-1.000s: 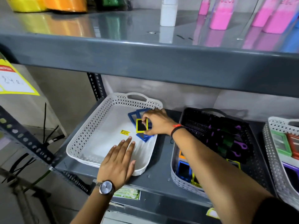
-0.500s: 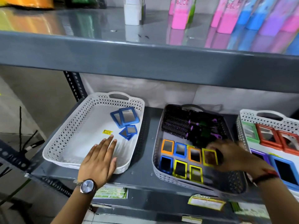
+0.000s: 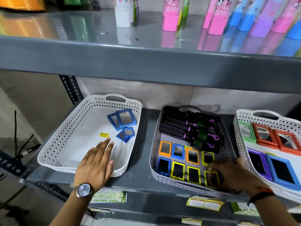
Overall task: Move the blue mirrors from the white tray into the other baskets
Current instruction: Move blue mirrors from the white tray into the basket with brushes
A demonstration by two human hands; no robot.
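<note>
Nearest the camera, the left hand (image 3: pixel 96 165) lay flat, fingers spread, on the front rim of the white tray (image 3: pixel 53 144), holding nothing. The right hand (image 3: pixel 228 175) reached into the front right corner of the grey basket (image 3: pixel 154 160), fingers curled down over a yellow-framed mirror (image 3: pixel 210 176); whether they gripped it could not be told. Further back, four blue mirrors (image 3: pixel 123 121) lay in the tray's far right part, two large ones overlapping behind two small ones. Hairbrushes (image 3: pixel 187 126) filled the basket's rear.
</note>
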